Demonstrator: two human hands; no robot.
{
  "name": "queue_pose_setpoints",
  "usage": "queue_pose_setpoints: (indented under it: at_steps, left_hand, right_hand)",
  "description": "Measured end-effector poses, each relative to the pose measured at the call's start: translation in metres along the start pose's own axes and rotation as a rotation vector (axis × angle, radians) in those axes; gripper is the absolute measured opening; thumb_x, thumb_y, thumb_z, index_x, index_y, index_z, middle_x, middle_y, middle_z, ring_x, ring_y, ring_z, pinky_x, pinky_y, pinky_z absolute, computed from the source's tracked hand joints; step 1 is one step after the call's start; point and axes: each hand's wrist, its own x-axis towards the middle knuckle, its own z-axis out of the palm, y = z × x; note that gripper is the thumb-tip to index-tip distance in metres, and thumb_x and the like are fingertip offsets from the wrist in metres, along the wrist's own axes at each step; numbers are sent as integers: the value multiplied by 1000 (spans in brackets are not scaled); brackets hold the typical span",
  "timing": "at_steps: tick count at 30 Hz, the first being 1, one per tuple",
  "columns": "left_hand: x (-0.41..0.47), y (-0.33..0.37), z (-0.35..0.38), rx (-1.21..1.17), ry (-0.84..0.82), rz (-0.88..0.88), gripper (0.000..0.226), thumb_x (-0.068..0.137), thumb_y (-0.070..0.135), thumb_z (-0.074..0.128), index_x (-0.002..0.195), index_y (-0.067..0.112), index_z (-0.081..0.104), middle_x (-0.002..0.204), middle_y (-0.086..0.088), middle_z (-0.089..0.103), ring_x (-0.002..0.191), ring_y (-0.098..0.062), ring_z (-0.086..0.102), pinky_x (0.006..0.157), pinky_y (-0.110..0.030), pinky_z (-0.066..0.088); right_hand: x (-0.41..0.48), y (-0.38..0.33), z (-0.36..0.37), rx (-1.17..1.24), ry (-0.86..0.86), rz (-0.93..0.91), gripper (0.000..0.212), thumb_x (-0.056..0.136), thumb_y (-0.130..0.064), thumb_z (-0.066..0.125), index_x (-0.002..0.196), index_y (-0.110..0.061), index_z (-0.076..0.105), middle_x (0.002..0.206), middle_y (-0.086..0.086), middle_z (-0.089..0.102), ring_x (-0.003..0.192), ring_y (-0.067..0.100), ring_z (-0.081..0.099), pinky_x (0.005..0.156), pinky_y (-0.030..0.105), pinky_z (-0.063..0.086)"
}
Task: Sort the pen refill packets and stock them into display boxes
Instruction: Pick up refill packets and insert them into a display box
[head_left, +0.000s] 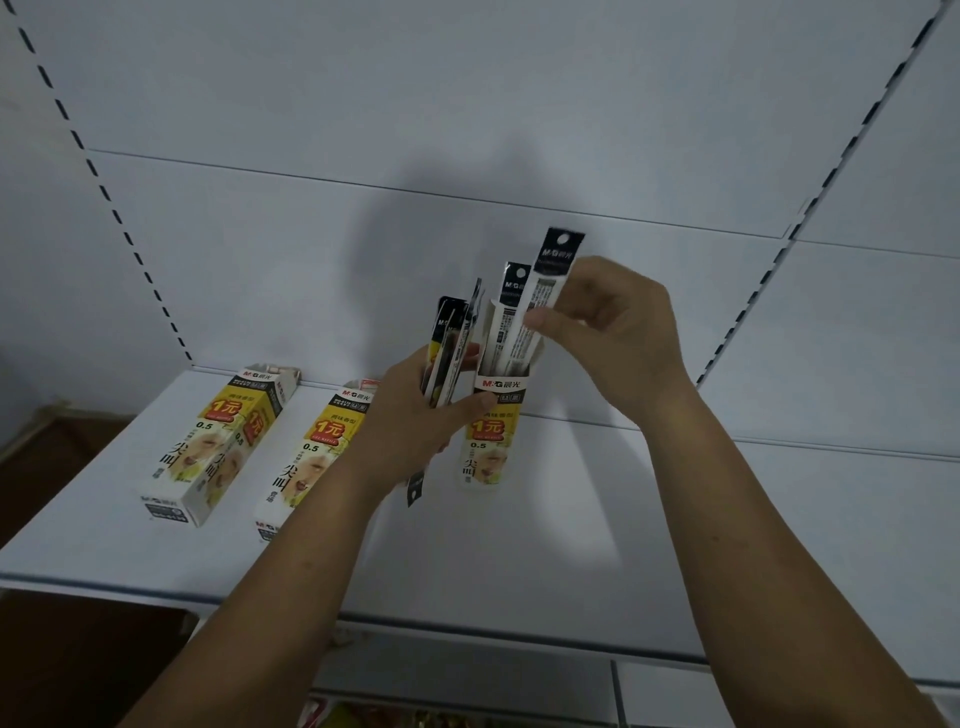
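Note:
Three yellow-and-white display boxes stand on the white shelf (519, 545): one at the left (208, 447), one in the middle (306, 452), one at the right (491, 441). My left hand (415, 415) grips a bundle of black-topped refill packets (447, 353), and its thumb rests against the right box. My right hand (618, 332) pinches one refill packet (545, 291) whose lower end is inside the right box's open top. Another packet (511, 312) stands in that box beside it.
The white back panel (467, 130) rises behind the shelf, with slotted uprights at the left (104, 192) and right (810, 208). A brown surface (52, 467) shows at the far left. Colourful goods (415, 719) peek out on the lower shelf.

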Motion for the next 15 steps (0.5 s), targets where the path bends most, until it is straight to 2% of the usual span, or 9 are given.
queue_pose_setpoints:
  at_steps: [1,4,5,8,10,13,15]
  left_hand:
    - [0,0,0,-2,3,0,34,94,20,79,120,35,63,66,24,69,51,-1,59,50,-22,50]
    - [1,-2,1,5,3,13,31,93,22,79,115,38,64,66,23,69,51,-2,60,51,-23,51]
    - [1,-2,1,10,1,15,31,93,22,79,117,36,65,66,23,69,52,-2,61,51,-23,51]
    - [2,-2,1,10,-3,6,33,93,24,80,120,36,64,68,25,69,54,0,62,53,-21,50]
    - [2,-3,2,9,-11,10,33,93,23,79,119,38,64,68,25,70,54,-1,62,52,-21,51]
    - [3,-4,2,14,-5,12,36,93,23,80,124,33,65,68,27,69,54,0,63,52,-20,49]
    - [5,-5,2,19,4,9,37,93,22,80,125,32,64,68,28,69,54,0,63,51,-18,48]
  right_hand:
    - [-1,2,0,-24,-60,28,29,85,1,82,98,-23,72,85,-19,77,80,4,74,77,21,58]
    - [-4,9,0,-135,-198,118,22,85,-5,84,99,-20,75,91,-13,80,84,10,76,81,35,61]
    - [-4,9,-1,-162,-203,133,22,86,-9,83,102,-21,75,93,-13,80,85,10,76,81,36,59]
    - [-3,5,-2,-145,-75,81,23,90,-13,81,100,-31,70,86,-20,76,80,4,71,69,29,50]
    - [-1,1,-1,-135,-3,27,21,92,-13,79,99,-31,70,83,-16,73,77,5,67,66,28,46]
    - [-2,3,1,-304,-76,-32,15,93,-13,75,96,-27,72,84,-10,72,77,7,63,66,14,41]
    - [-5,9,0,-464,-216,-11,9,95,-18,73,100,-26,75,86,-14,71,80,9,61,71,17,45]
